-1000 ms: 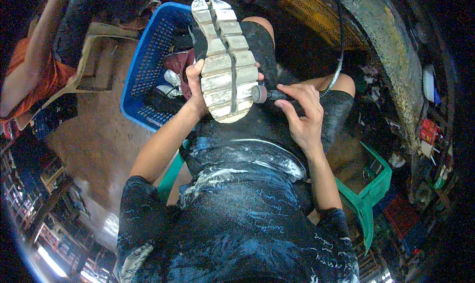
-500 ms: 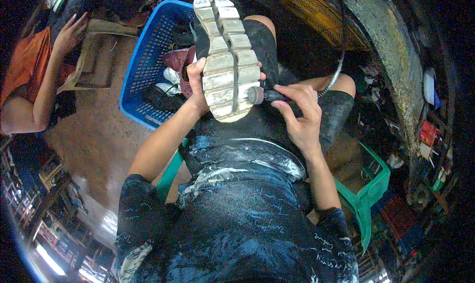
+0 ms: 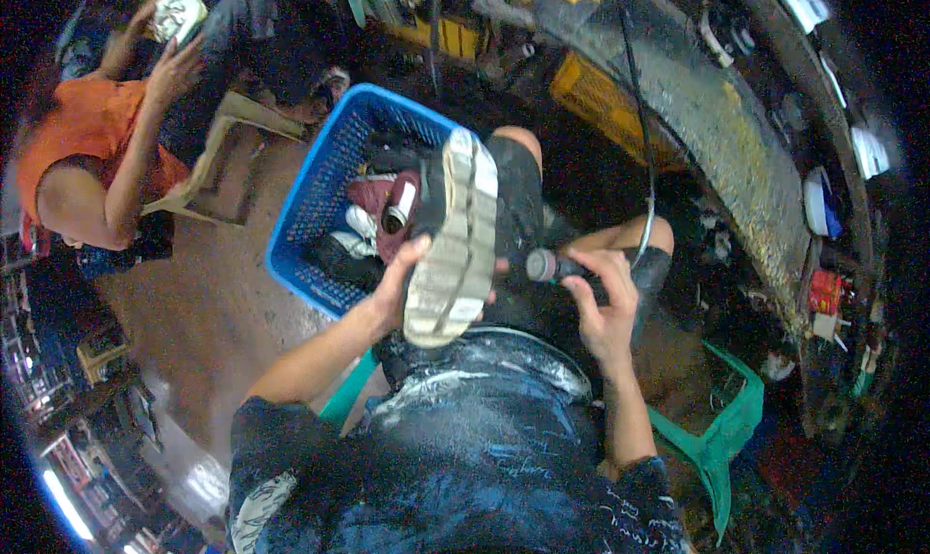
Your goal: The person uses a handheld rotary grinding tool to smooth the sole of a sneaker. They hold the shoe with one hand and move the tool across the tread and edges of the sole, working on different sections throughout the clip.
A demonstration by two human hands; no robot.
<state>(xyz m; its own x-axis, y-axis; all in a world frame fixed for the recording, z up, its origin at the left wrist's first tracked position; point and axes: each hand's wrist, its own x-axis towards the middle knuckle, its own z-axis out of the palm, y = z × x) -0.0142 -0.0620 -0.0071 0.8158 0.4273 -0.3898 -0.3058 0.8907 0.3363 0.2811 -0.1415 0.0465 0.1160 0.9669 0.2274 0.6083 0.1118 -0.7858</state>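
My left hand (image 3: pixel 399 281) is closed around a shoe, with the thumb on its near side and fingertips showing at the far edge. The pale, grooved shoe sole (image 3: pixel 451 249) faces up and hides the rest of the shoe. My right hand (image 3: pixel 607 292) grips a dark handheld rotary grinder (image 3: pixel 565 267) between thumb and fingers. Its round grey-pink grinding head (image 3: pixel 542 264) points left and stands apart from the sole. A cable (image 3: pixel 647 227) runs up from behind my right hand.
A blue plastic basket (image 3: pixel 291 227) holding several shoes stands at left of my legs. Beyond it a person in orange (image 3: pixel 92 128) holds a whitish shoe (image 3: pixel 178 16) near a tan stool (image 3: pixel 215 133). A yellow crate (image 3: pixel 601 108) lies far right. My green chair (image 3: pixel 731 399) shows beside me.
The grinder has come away from the sole. Its shoe is tilted and turned more side-on, lower in view. The view has shifted, showing more of the person in orange.
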